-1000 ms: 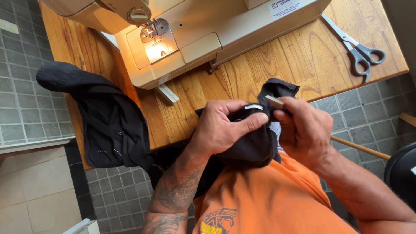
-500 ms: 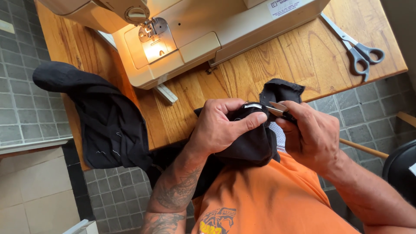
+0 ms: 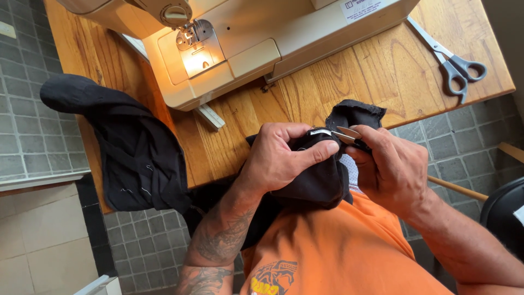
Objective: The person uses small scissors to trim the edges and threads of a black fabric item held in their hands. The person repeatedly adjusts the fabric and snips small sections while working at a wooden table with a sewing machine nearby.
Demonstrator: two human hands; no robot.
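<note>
Currently my left hand (image 3: 281, 161) is closed on a bunched fold of black cloth (image 3: 319, 183), thumb pressed along its top edge, held above my lap just off the table (image 3: 349, 82) edge. My right hand (image 3: 390, 169) grips small snips (image 3: 346, 134), blades touching the cloth at the thumb tip. More black cloth (image 3: 131, 153) drapes over the table's left edge. Sewing machine (image 3: 245, 38) stands at the table's far side, lamp lit. Grey-handled scissors (image 3: 453, 63) lie well apart at the right corner, blades together. White ruler (image 3: 210, 116) pokes out from under the machine. No containers seen.
</note>
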